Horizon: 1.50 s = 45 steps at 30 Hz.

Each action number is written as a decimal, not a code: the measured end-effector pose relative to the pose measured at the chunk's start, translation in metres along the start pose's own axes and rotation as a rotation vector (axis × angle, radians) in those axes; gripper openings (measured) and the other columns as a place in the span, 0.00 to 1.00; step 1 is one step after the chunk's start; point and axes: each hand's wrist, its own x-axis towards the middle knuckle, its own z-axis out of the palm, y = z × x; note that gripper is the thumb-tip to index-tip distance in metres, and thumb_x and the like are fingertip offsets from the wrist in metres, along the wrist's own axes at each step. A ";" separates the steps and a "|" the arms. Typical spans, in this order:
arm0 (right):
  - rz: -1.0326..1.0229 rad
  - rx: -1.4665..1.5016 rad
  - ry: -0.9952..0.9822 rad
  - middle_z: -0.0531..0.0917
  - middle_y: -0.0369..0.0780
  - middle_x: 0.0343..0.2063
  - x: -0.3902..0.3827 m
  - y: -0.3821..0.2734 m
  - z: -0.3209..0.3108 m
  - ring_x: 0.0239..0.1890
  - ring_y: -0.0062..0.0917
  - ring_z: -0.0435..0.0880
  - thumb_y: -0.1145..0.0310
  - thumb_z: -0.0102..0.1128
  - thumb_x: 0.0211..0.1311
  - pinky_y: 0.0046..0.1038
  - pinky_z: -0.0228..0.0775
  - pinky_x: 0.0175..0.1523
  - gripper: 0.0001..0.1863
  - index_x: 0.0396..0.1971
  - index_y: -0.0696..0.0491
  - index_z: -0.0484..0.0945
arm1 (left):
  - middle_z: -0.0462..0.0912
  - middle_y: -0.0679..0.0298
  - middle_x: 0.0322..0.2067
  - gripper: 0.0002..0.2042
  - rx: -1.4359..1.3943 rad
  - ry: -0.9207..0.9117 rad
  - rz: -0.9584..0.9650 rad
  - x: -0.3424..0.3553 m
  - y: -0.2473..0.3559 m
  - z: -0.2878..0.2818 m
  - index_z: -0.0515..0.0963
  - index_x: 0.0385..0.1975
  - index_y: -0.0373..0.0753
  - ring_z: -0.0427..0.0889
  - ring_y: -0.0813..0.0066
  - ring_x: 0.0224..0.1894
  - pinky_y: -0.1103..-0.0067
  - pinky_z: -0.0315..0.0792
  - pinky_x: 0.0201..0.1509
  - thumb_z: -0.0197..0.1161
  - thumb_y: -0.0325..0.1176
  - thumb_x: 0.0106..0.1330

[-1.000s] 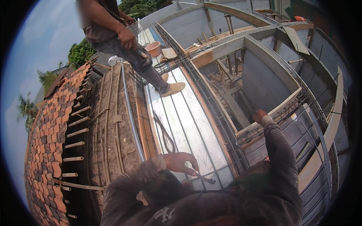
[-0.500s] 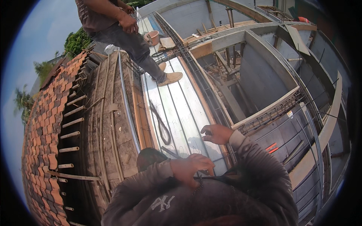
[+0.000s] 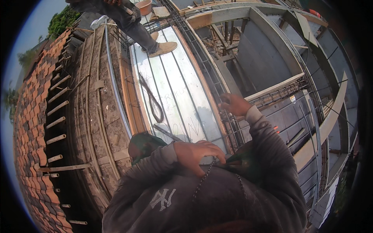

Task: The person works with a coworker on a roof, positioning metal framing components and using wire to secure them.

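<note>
My left hand (image 3: 197, 154) is in front of my chest, its fingers loosely curved and apart from the thumb. Beside it hangs the drawstring (image 3: 205, 178) of my dark top; nothing shows in the hand's grip. My right hand (image 3: 235, 105) is farther forward, above the long rebar cage (image 3: 210, 70), with fingers slightly bent and apparently empty. Between the two hands and ahead lies a pale metal deck sheet (image 3: 178, 91) with dark ribs and handwriting. On it rest a looped bundle of thin dark wire (image 3: 152, 99) and a short grey bar (image 3: 167, 132).
Another person's shoe (image 3: 163, 49) stands on the deck ahead. Behind are a bucket (image 3: 144, 7) and formwork openings with concrete beams (image 3: 272, 42). A tiled roof (image 3: 35, 128) and poles drop away on the left. Orange-handled items (image 3: 276, 129) lie beside my right sleeve.
My view has tipped down and shifted right, so the deck and the other person sit higher. My right hand has moved forward and right, over the rebar; my left stays near my chest.
</note>
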 end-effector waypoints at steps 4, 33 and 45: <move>0.119 -0.153 -0.067 0.82 0.54 0.47 -0.005 0.020 0.007 0.50 0.45 0.82 0.53 0.61 0.63 0.39 0.71 0.56 0.30 0.55 0.62 0.75 | 0.70 0.57 0.61 0.35 0.030 -0.070 -0.025 0.009 0.011 -0.010 0.73 0.58 0.45 0.65 0.56 0.66 0.63 0.53 0.70 0.73 0.36 0.44; 0.229 -0.109 -0.098 0.85 0.52 0.42 0.024 0.004 0.018 0.47 0.48 0.83 0.51 0.61 0.59 0.46 0.73 0.52 0.26 0.42 0.60 0.84 | 0.65 0.55 0.68 0.50 -0.141 -0.362 -0.292 0.048 -0.006 -0.008 0.61 0.70 0.36 0.61 0.61 0.71 0.71 0.52 0.75 0.76 0.25 0.39; 0.163 -0.100 -0.071 0.82 0.52 0.49 0.025 0.021 0.024 0.54 0.46 0.80 0.50 0.63 0.60 0.43 0.72 0.57 0.31 0.54 0.60 0.77 | 0.61 0.53 0.70 0.48 -0.352 -0.295 -0.297 0.034 -0.018 -0.009 0.59 0.71 0.36 0.56 0.62 0.74 0.71 0.49 0.76 0.75 0.27 0.44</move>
